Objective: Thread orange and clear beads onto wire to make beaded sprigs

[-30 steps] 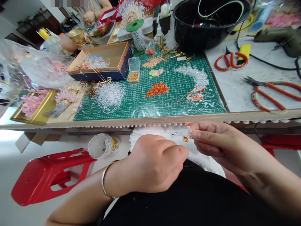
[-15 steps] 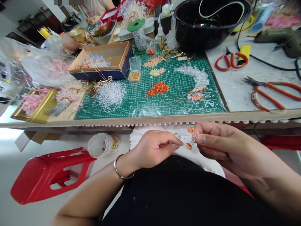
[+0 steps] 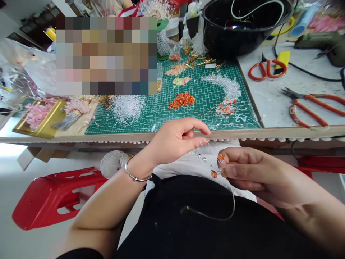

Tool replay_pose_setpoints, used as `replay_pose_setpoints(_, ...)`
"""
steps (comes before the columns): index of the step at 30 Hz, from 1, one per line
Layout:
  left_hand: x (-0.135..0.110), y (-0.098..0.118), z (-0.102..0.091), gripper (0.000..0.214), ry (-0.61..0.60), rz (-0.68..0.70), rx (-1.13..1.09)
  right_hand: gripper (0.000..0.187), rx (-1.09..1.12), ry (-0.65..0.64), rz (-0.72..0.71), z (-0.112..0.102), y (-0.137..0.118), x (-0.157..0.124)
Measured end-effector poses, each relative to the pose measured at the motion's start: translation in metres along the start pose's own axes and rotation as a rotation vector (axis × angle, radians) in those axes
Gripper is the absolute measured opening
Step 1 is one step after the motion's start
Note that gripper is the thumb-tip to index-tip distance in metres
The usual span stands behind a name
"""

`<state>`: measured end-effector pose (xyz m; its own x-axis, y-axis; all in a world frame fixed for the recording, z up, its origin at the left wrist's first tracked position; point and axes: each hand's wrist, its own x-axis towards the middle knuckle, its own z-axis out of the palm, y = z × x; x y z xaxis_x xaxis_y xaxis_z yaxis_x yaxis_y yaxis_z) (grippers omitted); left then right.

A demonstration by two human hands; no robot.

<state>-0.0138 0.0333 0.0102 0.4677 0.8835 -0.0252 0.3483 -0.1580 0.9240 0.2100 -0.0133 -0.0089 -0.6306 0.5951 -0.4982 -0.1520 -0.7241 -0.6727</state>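
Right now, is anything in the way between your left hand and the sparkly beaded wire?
Nothing visible stands in the way: the left hand is right beside the beaded wire, which the right hand pinches.

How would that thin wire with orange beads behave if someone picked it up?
The wire probably bends easily yet holds its shape, judging by the open curve its tail makes below the right hand. It is likely light, since a fingertip pinch carries it. The orange beads look glassy, so they may be slippery and somewhat fragile.
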Motion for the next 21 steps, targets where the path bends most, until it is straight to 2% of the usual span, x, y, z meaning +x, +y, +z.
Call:
replay_pose_setpoints(6, 0.008, 0.019, -0.027, 0.013, -0.265, -0.096, 0.180, 0.033, -0.151, 0.057, -0.022, -0.002, 0.002, 0.000)
replay_pose_setpoints(8, 0.010, 0.028, -0.031, 0.014, -0.238, -0.093, 0.280, 0.035, -0.214, 0.083, -0.026, -0.002, 0.002, 0.000)
replay_pose_setpoints(11, 0.009, 0.042, -0.028, 0.015, -0.134, 0.016, 0.490, 0.035, -0.264, 0.114, -0.046, -0.003, 0.002, 0.000)
replay_pose_setpoints(14, 0.001, 0.056, -0.019, 0.017, 0.022, 0.129, 0.616, 0.033, -0.243, 0.193, -0.094, -0.003, 0.003, 0.002)
replay_pose_setpoints(16, -0.007, 0.063, -0.010, 0.016, 0.083, 0.186, 0.611, 0.032, -0.216, 0.269, -0.164, -0.002, 0.004, 0.004)
replay_pose_setpoints(21, -0.028, 0.062, 0.021, 0.017, 0.072, 0.389, 0.592, 0.029, -0.099, 0.366, -0.298, 0.004, 0.005, 0.011)
